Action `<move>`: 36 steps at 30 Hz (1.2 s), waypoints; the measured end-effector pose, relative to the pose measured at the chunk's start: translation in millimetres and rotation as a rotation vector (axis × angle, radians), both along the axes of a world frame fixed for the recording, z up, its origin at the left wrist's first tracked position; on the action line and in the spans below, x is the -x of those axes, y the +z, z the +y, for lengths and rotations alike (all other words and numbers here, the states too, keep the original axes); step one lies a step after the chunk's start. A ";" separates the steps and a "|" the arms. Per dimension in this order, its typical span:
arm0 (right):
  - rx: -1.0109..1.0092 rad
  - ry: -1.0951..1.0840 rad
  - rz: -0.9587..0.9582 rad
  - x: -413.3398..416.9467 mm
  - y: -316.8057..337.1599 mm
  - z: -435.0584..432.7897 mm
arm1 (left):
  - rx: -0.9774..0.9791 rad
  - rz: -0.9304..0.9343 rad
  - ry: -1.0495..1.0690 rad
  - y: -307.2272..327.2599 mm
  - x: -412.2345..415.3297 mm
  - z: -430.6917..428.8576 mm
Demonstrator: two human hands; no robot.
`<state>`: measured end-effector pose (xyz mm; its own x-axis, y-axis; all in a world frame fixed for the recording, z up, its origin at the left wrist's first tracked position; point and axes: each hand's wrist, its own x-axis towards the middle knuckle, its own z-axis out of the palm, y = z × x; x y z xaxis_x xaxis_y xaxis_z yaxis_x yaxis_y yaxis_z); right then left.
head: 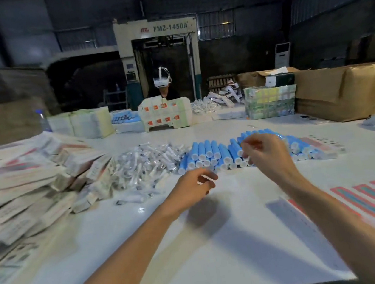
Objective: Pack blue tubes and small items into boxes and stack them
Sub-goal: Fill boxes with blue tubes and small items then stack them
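Now L hand point(193, 185), R hand point(266, 154), 1 tube pile point(207, 153).

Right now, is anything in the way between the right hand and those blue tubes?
Nothing visible. The right hand hangs directly over the front of the blue tubes; no box or packet lies between them.

I stood in a dim factory packing hall with corrugated metal walls. Beyond the long white worktable point(220, 245) rose a big machine marked FMZ-1450A point(157, 40). The table carried heaps of flat printed cartons point(19, 184), blue tubes point(209, 153) and small wrapped items point(148, 161). Brown shipping cartons point(348, 92) sat at its far right. Across from me another worker point(163, 89) sat behind stacked boxes point(166, 116).
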<state>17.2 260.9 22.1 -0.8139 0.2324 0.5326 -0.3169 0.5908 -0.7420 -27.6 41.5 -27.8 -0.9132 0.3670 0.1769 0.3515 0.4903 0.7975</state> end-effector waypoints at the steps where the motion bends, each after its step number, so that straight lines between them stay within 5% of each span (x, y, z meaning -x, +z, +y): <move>1: 0.120 0.086 -0.031 12.2 -4.7 -26.3 | 0.046 0.041 0.063 -0.5 3.2 -11.6; 5: 0.430 0.174 -0.198 49.3 -46.6 -103.7 | 0.200 0.162 0.331 2.2 6.7 -65.0; 9: 0.343 0.179 -0.244 56.8 -88.7 -126.3 | 0.447 0.302 0.517 11.2 15.7 -108.9; 14: 0.210 0.255 -0.257 60.9 -96.6 -125.1 | 0.924 0.693 0.831 35.0 48.2 -142.3; 20: 0.282 0.284 -0.264 64.4 -98.4 -122.2 | 1.170 0.374 0.973 61.1 90.0 -180.0; 27: 0.241 0.295 -0.260 64.4 -97.0 -127.4 | 1.060 0.512 0.914 46.9 86.9 -206.3; 31: 0.232 0.285 -0.264 61.2 -94.0 -128.2 | 0.708 0.626 0.918 50.7 58.3 -200.4; 36: 0.249 0.277 -0.263 59.2 -91.9 -129.8 | 0.156 0.383 0.788 52.8 30.9 -162.9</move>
<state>-42.0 131.1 -69.8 -0.9636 0.0817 0.2546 -0.2193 0.3036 -0.9272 -58.5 -121.4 25.0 -0.7991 -0.2977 0.5224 0.0951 0.7953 0.5987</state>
